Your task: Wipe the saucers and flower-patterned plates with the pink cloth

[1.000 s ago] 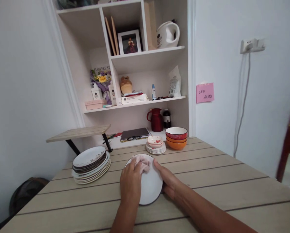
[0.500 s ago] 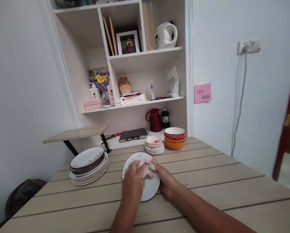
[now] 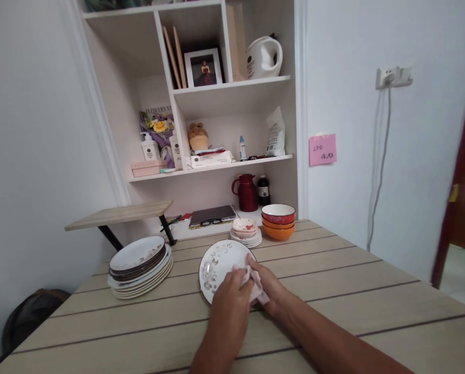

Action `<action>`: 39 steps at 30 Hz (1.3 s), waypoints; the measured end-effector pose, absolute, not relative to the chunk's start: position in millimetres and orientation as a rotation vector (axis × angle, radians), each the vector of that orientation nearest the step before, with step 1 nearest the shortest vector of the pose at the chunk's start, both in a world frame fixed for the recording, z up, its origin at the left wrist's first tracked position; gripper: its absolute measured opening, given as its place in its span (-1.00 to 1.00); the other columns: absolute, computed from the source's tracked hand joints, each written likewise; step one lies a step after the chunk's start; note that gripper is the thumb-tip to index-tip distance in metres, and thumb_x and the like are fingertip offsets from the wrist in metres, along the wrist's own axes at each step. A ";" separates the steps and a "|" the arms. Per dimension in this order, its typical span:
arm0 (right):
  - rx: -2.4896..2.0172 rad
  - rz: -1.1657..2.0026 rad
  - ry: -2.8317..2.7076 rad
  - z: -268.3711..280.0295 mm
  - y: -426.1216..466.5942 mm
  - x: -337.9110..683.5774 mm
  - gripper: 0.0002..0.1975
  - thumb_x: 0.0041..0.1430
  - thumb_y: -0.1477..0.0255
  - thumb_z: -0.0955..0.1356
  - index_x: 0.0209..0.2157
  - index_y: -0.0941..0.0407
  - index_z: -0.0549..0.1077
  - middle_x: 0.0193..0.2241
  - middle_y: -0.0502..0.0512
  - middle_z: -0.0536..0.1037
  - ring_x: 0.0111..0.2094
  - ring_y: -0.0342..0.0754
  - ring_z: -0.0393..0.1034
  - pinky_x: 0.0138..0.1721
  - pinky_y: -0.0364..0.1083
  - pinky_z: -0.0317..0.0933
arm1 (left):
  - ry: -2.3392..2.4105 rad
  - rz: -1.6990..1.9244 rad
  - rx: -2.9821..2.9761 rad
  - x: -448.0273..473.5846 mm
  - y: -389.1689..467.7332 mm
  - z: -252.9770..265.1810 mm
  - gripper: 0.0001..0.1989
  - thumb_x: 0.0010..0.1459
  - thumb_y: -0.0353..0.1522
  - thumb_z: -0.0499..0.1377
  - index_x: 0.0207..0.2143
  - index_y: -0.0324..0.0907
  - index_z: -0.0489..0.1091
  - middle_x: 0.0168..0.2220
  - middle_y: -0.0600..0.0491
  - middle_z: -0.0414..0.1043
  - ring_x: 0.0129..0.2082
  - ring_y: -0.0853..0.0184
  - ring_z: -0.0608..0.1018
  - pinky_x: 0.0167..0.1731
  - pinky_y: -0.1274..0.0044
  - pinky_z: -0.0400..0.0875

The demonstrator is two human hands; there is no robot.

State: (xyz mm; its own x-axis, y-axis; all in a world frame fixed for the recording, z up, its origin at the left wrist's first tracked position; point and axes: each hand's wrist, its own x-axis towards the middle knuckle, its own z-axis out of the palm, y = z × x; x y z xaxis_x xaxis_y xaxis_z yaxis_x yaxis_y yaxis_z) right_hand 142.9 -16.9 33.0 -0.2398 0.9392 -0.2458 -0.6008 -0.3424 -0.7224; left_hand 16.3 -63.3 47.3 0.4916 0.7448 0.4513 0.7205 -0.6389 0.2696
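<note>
A white plate (image 3: pixel 216 265) with a dark rim and a grey floral pattern is held tilted up over the wooden table (image 3: pixel 326 270). My right hand (image 3: pixel 269 283) grips its right edge, thumb on the face and fingers behind. My left hand (image 3: pixel 234 296) is closed on a pale pink cloth (image 3: pixel 257 288), pressed to the plate's lower right near the rim. Part of the cloth hangs over the edge beside my right hand. The left hand and cloth hide the lower right of the plate.
Left of my hands stands a stack of plates (image 3: pixel 138 254). Behind the plate are small stacked dishes (image 3: pixel 246 231) and, to their right, stacked bowls (image 3: pixel 278 223). A small raised wooden shelf (image 3: pixel 119 214) is at the back left. A red jug (image 3: pixel 248 192) stands before the shelving.
My left hand has moved the cloth from the plate's middle to its lower right edge. More of the floral pattern on the left now shows. My right hand still grips the plate.
</note>
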 end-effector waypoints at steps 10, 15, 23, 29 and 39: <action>-0.815 1.681 -0.604 27.1 -15.3 132.2 -0.64 0.22 0.22 0.31 -0.15 0.24 0.47 -0.34 0.21 0.65 -0.40 0.00 0.53 -0.30 -0.06 0.37 | 1.927 0.913 2.392 -5.7 -42.9 42.0 -0.59 0.13 -0.47 0.06 0.02 -0.05 0.44 0.01 -0.07 0.36 -0.02 0.15 0.42 -0.06 0.42 0.30; -0.789 1.668 -0.477 30.9 -11.8 138.1 -0.68 0.30 0.25 0.21 -0.14 0.20 0.42 -0.38 0.15 0.65 -0.35 -0.01 0.54 -0.23 -0.05 0.39 | 1.786 0.808 2.479 -0.2 -51.1 43.4 -0.62 0.11 -0.50 0.05 -0.10 0.00 0.50 -0.06 -0.03 0.40 -0.07 0.16 0.45 -0.14 0.44 0.33; -0.781 1.751 -0.546 31.8 -17.2 136.5 -0.68 0.24 0.27 0.30 -0.35 0.27 0.47 -0.52 0.18 0.60 -0.52 -0.04 0.48 -0.44 -0.12 0.32 | 1.432 0.845 2.611 11.5 -54.0 39.6 -0.52 0.05 -0.55 0.06 -0.02 0.00 0.45 0.07 -0.01 0.32 0.04 0.19 0.37 0.03 0.41 0.28; -0.766 1.719 -0.527 27.7 -14.9 133.9 -0.66 0.24 0.27 0.30 -0.14 0.27 0.46 -0.39 0.21 0.65 -0.44 0.00 0.52 -0.32 -0.06 0.37 | 1.911 0.850 2.483 -2.0 -46.5 46.9 -0.57 0.11 -0.50 0.08 0.02 -0.02 0.45 0.01 -0.05 0.36 -0.02 0.14 0.40 0.04 0.33 0.22; -0.743 1.763 -0.499 28.1 -10.5 141.3 -0.59 0.26 0.22 0.25 -0.11 0.29 0.43 -0.38 0.24 0.65 -0.35 0.04 0.55 -0.24 -0.03 0.39 | 1.559 0.829 2.579 8.3 -55.4 43.8 -0.47 0.04 -0.62 0.06 0.00 -0.01 0.45 0.13 0.00 0.27 0.13 0.23 0.30 0.11 0.45 0.24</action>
